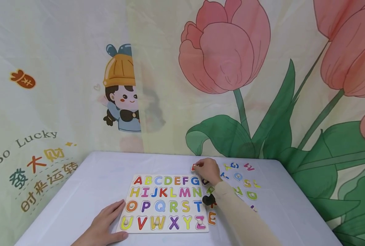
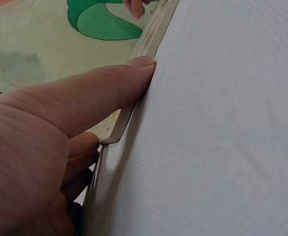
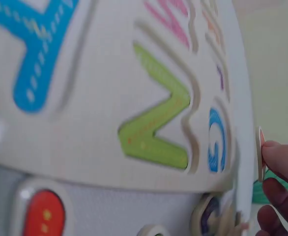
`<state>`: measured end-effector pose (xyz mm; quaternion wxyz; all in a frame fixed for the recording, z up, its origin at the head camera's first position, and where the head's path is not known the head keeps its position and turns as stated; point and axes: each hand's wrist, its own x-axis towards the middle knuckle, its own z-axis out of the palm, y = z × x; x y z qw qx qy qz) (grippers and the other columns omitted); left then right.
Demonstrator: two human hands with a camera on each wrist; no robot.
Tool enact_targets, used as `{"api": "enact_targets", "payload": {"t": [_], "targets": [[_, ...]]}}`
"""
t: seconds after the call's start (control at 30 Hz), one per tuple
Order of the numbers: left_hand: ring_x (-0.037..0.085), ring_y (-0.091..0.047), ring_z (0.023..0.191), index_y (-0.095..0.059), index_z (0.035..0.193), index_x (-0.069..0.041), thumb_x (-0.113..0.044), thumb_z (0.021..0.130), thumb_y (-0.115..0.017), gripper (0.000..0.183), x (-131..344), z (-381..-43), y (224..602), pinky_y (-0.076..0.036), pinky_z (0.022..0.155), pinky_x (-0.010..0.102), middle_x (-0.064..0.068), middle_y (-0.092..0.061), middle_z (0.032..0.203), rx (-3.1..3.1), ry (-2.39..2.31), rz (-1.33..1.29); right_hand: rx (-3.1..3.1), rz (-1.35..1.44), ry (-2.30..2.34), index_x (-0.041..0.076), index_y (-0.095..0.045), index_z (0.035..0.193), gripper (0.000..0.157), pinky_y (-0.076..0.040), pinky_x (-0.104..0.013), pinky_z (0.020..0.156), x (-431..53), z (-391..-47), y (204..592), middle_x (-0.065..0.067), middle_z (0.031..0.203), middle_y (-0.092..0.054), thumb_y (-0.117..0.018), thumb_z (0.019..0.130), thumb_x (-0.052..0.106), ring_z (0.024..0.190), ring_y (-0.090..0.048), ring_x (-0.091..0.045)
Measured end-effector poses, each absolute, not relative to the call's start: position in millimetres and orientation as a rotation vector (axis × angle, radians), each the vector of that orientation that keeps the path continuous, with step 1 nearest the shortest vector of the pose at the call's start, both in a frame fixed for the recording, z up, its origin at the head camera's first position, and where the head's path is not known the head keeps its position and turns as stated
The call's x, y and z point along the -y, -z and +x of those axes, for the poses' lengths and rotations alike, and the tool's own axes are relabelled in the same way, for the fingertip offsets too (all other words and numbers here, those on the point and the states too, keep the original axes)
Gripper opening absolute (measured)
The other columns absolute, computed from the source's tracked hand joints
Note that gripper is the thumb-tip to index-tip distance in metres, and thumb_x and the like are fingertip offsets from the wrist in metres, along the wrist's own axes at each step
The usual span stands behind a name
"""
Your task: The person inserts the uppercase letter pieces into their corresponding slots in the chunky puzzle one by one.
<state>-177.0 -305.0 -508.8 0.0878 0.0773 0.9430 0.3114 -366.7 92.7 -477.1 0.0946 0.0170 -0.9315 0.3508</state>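
Note:
At the far side of the table my right hand [image 1: 207,169] pinches a red letter piece [image 1: 194,167] between thumb and fingertips, just beyond the board's top right corner. That piece [image 3: 260,155] is edge-on in the right wrist view, so its letter cannot be read. A white alphabet puzzle board [image 1: 162,231] lies flat, with knobbed pieces O [image 1: 131,206], U [image 1: 126,222], W [image 1: 157,222] and Z [image 1: 200,222] in their places. My left hand [image 1: 103,220] rests at the board's lower left corner. Its thumb [image 2: 104,88] presses the near edge, fingers along the left side.
Loose letter pieces lie right of the board, among them an orange E [image 1: 212,218], a blue Q [image 1: 238,176], a green D [image 1: 251,195] and a pink piece [image 1: 248,167]. My right forearm [image 1: 240,215] covers some. A printed curtain [image 1: 170,102] hangs behind the white table [image 1: 78,191].

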Motion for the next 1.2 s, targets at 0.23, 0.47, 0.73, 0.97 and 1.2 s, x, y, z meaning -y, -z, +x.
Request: {"api": "enact_targets", "payload": {"t": [0.23, 0.47, 0.73, 0.97, 1.2], "targets": [[0.052, -0.028, 0.153, -0.039, 0.164, -0.004, -0.054, 0.079, -0.090, 0.110, 306.7, -178.2, 509.3, -0.029, 0.114, 0.079, 0.018, -0.035, 0.169, -2.797, -0.939, 0.232, 2.758, 0.260, -1.049, 0.018, -0.085, 0.098, 0.011, -0.051, -0.034, 0.076, -70.1, -338.1, 462.7, 0.006, 0.095, -0.072, -0.085, 0.093, 0.028, 0.087, -0.058, -0.014], [0.052, -0.029, 0.152, -0.039, 0.163, -0.003, -0.054, 0.080, -0.089, 0.109, 306.0, -178.2, 508.4, -0.030, 0.113, 0.078, 0.019, -0.035, 0.169, -2.810, -0.927, 0.252, 2.789, 0.458, -1.093, 0.021, -0.086, 0.099, 0.010, -0.045, -0.025, 0.066, -46.5, -296.7, 460.2, 0.011, 0.090, -0.066, -0.085, 0.093, 0.029, 0.081, -0.055, -0.012], [0.053, -0.029, 0.152, -0.040, 0.163, -0.003, -0.052, 0.079, -0.090, 0.109, 306.1, -177.2, 509.1, -0.031, 0.113, 0.078, 0.019, -0.035, 0.168, -2.812, -0.925, 0.241, 2.784, 0.663, -1.134, 0.022, -0.086, 0.091, 0.007, -0.043, -0.024, 0.068, -18.1, -261.7, 467.2, 0.017, 0.084, -0.065, -0.086, 0.092, 0.028, 0.077, -0.052, -0.007], [0.051, -0.029, 0.153, -0.039, 0.164, -0.004, -0.056, 0.078, -0.090, 0.113, 303.7, -179.8, 510.8, -0.030, 0.114, 0.079, 0.017, -0.034, 0.169, -2.790, -0.915, 0.168, 2.815, 0.768, -1.170, 0.024, -0.086, 0.088, 0.004, -0.040, -0.022, 0.065, 5.5, -238.1, 472.5, 0.018, 0.081, -0.061, -0.088, 0.090, 0.027, 0.074, -0.049, -0.002], [0.051, -0.030, 0.152, -0.039, 0.164, -0.004, -0.057, 0.079, -0.089, 0.111, 304.1, -181.0, 511.1, -0.030, 0.114, 0.079, 0.018, -0.035, 0.169, -2.796, -0.896, 0.178, 2.829, 0.849, -1.152, 0.026, -0.087, 0.088, 0.003, -0.039, -0.020, 0.068, 24.4, -226.0, 477.3, 0.024, 0.077, -0.060, -0.089, 0.088, 0.027, 0.075, -0.051, -0.002]]}}
